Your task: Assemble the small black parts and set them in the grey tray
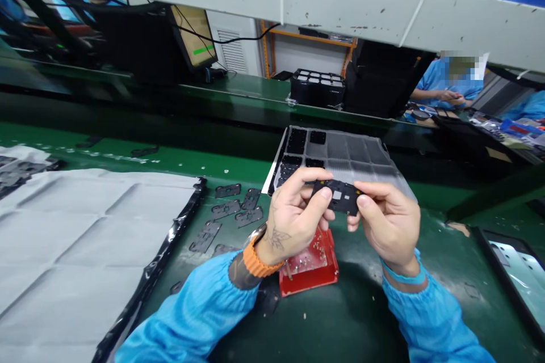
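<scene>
Both of my hands hold one small flat black part (340, 195) with a pale square in its middle, raised above the green bench. My left hand (293, 215), with an orange watch band at the wrist, pinches the part's left end. My right hand (389, 221) pinches its right end with thumb and fingers. Just below my hands a small red tray (326, 275) holds tiny screws. Behind my hands lies a grey compartment tray (357, 153) with several black parts in its left cells.
Several loose flat black parts (232, 210) lie on the green bench (340, 317) left of my hands. A large grey sheet (76, 238) covers the left side. A black-framed tray (519, 272) sits at right. Another person in blue (447, 88) works at the far bench.
</scene>
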Motion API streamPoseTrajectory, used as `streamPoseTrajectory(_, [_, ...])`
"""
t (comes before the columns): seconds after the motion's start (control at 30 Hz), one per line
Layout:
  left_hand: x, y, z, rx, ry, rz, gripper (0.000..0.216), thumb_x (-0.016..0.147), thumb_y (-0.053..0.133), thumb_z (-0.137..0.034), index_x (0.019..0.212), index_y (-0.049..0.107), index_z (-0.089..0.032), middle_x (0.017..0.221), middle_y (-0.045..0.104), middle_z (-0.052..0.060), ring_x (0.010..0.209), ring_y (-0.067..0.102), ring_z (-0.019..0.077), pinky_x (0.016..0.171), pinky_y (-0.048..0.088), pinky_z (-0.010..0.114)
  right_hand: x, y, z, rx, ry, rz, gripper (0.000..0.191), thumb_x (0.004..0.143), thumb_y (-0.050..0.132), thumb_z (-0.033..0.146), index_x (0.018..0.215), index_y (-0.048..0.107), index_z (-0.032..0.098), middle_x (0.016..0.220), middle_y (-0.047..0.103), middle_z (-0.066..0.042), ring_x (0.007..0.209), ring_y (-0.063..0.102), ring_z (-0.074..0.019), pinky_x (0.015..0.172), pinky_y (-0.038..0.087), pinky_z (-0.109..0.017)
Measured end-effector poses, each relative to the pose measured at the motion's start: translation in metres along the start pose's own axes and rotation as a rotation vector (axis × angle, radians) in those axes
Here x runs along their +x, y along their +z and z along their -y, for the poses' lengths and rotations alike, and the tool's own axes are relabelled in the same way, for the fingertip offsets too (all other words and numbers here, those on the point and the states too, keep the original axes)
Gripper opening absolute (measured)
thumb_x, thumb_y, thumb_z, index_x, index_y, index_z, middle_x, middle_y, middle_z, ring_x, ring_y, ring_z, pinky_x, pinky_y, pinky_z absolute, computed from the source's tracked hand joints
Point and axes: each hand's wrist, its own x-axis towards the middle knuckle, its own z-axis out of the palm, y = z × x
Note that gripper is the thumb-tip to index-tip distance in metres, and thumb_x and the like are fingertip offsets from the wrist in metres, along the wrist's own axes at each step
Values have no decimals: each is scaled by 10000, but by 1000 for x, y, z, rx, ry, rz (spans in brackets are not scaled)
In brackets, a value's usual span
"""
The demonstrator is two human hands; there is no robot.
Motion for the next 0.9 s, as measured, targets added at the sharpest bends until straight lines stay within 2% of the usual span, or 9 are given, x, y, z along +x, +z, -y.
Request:
streamPoseTrajectory(0.23, [2, 1, -2, -5, -80, 55, 234, 981, 632, -327, 1139, 576, -164, 591, 682, -40, 407, 617, 85, 417, 490, 138, 7, -4, 4, -40, 31, 41, 179, 921, 722, 221, 1089, 781, 237, 668, 699, 22, 485, 658, -118, 474, 591, -231])
streamPoseTrajectory(0.33, [-1, 3, 1, 99, -1, 75, 241, 1013, 584, -319, 1194, 567, -162, 615, 699, -26, 468, 668, 99, 459, 525, 140, 13, -6, 3, 17, 96, 67, 211, 875, 748, 202, 1082, 774, 238, 786, 722, 7, 532, 657, -104, 486, 578, -216])
streamPoseTrajectory(0.43, [-4, 4, 5, 235, 103, 66, 232, 1022, 569, -300, 1202, 554, -156, 697, 755, 15, 531, 710, 110, 493, 547, 140, 15, -6, -2, 115, 173, 91, 138, 868, 739, 217, 1004, 761, 222, 827, 715, 1, 549, 641, -97, 490, 556, -213])
streamPoseTrajectory(0.57, [-4, 3, 10, 299, 137, 74, 217, 1038, 537, -310, 1191, 543, -155, 770, 791, 50, 569, 731, 130, 518, 564, 174, 15, -2, -8, 164, 222, 54, 76, 883, 710, 243, 947, 726, 204, 776, 678, 18, 515, 607, -88, 473, 508, -209])
streamPoseTrajectory(0.73, [-4, 1, 13, 228, 23, 120, 232, 1060, 487, -333, 1207, 562, -171, 746, 771, 29, 616, 742, 158, 578, 586, 235, 14, 0, -10, 121, 231, 5, 139, 887, 716, 318, 883, 658, 192, 676, 620, 40, 445, 540, -79, 412, 438, -199])
streamPoseTrajectory(0.9, [-4, 1, 14, 144, -48, 129, 181, 1047, 494, -328, 1127, 563, -181, 760, 767, 31, 615, 747, 172, 557, 582, 246, 11, 7, -8, 121, 239, -60, 212, 862, 722, 369, 824, 596, 203, 520, 493, 91, 367, 419, -61, 347, 348, -165])
